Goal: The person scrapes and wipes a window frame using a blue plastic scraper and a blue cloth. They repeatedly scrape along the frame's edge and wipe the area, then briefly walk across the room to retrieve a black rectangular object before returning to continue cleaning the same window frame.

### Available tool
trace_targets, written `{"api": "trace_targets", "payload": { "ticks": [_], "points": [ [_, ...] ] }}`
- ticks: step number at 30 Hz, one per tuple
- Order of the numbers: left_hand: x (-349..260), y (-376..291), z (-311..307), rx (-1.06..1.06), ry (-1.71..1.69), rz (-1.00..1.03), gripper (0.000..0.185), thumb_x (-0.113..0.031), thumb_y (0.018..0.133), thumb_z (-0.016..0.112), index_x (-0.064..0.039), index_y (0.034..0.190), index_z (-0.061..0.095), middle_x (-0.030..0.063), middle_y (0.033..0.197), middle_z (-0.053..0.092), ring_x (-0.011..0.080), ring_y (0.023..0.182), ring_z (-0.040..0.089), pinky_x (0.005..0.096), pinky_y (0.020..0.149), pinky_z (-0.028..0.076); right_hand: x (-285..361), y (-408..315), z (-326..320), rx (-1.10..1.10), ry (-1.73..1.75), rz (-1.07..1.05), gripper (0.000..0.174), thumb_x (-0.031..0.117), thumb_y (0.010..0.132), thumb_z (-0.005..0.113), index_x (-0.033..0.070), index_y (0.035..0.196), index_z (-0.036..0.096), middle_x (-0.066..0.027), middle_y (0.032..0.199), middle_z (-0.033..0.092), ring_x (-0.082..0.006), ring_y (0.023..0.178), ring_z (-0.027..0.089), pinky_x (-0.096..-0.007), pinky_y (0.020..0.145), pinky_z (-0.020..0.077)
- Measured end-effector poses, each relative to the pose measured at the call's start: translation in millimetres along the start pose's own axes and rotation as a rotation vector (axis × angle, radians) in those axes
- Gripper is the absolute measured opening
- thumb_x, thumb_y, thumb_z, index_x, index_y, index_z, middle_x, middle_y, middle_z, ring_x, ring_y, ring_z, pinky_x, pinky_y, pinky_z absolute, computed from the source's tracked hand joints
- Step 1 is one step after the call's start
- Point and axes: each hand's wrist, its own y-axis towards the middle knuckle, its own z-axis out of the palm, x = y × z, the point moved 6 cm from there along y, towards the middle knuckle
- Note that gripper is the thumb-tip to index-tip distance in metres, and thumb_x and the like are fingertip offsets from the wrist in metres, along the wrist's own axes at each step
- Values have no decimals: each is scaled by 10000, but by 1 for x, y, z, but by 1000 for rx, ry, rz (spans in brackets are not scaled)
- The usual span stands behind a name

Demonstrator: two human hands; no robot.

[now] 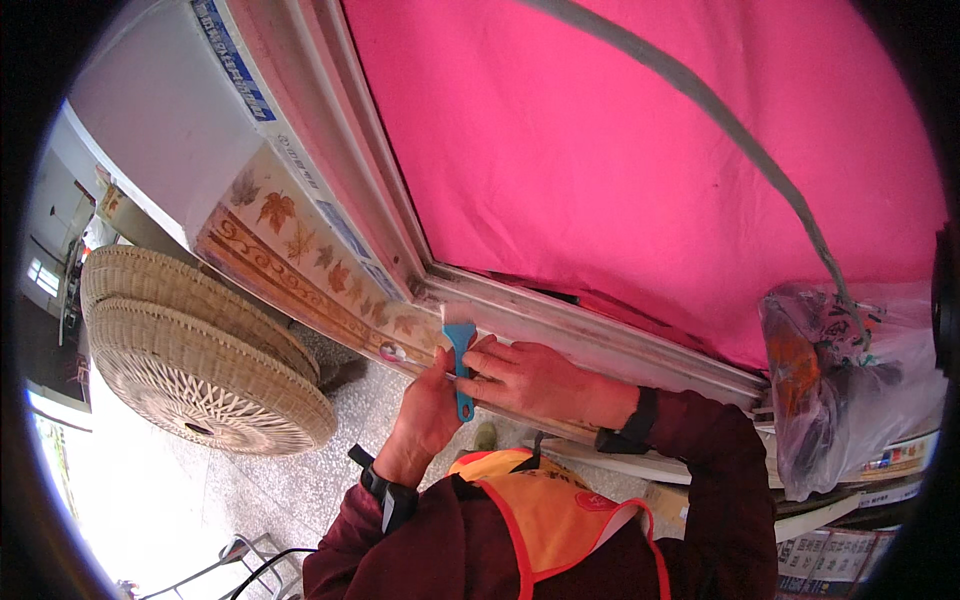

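A flat brush with a blue handle and pale bristles (459, 334) stands between my two hands, bristles pointing at the window frame (510, 307). My right hand (544, 381) has its fingers on the brush handle. My left hand (426, 411) is on the other side, its thumb raised against the handle. The bristle tips are close to the frame's lower corner; whether they touch it I cannot tell. Beneath my hands runs a sill with a leaf-patterned covering (337, 277), and a small round red-and-white item (391, 351) lies on its edge.
Pink cloth (637, 187) fills the window opening, with a grey cable or hose (720, 112) crossing it. At right, a clear plastic bag (825, 420) holds assorted things above shelves with printed boxes (825, 559). Two round woven wicker pieces (202, 375) stand at left. A metal frame (247, 559) is at lower left.
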Motion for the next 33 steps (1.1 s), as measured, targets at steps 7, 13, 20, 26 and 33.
{"api": "trace_targets", "payload": {
  "ticks": [7,13,20,26,33],
  "points": [
    [3,2,-9,15,-47,-64,506,-387,1023,285,-27,1357,407,115,1320,495,236,1185,501,378,997,413,-2,5,7,-5,1,3,357,175,775,553,91,1121,584,-71,1040,504,-213,912,568,-287,666,521],
    [-3,3,-11,-36,55,-20,520,-417,1023,259,-39,1333,435,105,1253,544,214,1136,526,346,960,422,8,7,-1,-92,41,-88,354,170,790,551,85,1132,583,-80,1025,525,-221,937,564,-337,725,502],
    [0,12,-15,-103,528,-41,445,-421,1015,327,-45,966,561,39,801,583,152,655,527,271,629,435,-39,36,-28,-164,107,212,418,149,764,598,80,1176,568,-101,1146,549,-257,958,561,-381,778,495],
    [10,10,2,51,779,-139,430,-426,1015,336,-70,873,531,-13,734,484,98,668,438,247,600,359,-47,43,-22,161,66,63,337,163,764,590,83,1090,559,-93,999,551,-251,954,572,-365,717,513],
    [8,4,3,95,811,-93,247,-289,996,458,-62,1065,526,-42,788,463,79,695,401,221,646,347,-59,18,-24,343,240,199,140,169,827,576,49,886,534,-116,756,552,-255,740,608,-397,620,493]
  ]
}}
